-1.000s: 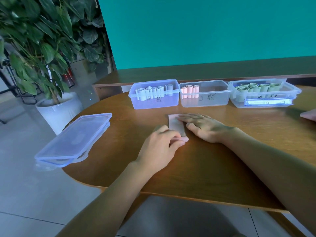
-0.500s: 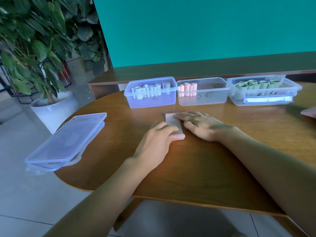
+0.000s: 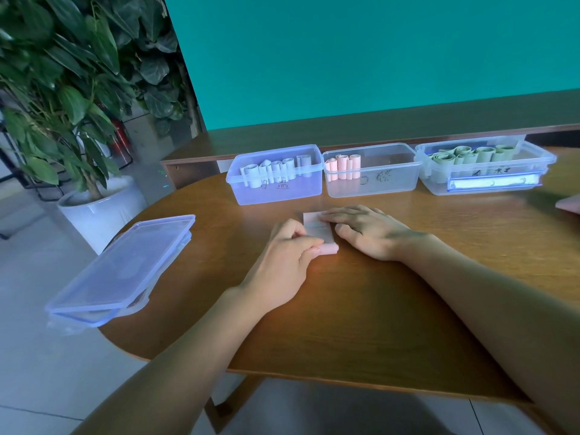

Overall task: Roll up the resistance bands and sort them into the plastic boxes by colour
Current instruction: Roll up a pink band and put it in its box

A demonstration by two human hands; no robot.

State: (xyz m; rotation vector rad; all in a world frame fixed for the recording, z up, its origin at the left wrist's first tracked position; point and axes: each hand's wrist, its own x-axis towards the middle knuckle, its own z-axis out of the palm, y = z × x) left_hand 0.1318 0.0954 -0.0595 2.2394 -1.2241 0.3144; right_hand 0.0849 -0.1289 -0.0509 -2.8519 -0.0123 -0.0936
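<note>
A pale pink resistance band (image 3: 317,227) lies flat on the wooden table (image 3: 361,309) in front of the boxes, its near end rolled up. My left hand (image 3: 284,259) pinches that rolled end with curled fingers. My right hand (image 3: 367,229) lies flat beside the band, straight fingers pressing its far part down. Behind stand three plastic boxes: a bluish one (image 3: 276,191) with grey-white rolls, a clear middle one (image 3: 376,186) with pink rolls, a right one (image 3: 489,183) with green rolls.
Stacked transparent lids (image 3: 122,271) overhang the table's left edge. A potted plant (image 3: 62,89) in a white pot stands on the floor to the left. A pink object (image 3: 569,204) shows at the right edge. A teal wall and a wooden ledge run behind the boxes.
The roll under my left hand has moved slightly farther along the band, leaving less flat band showing. My right hand has stayed pressing in place.
</note>
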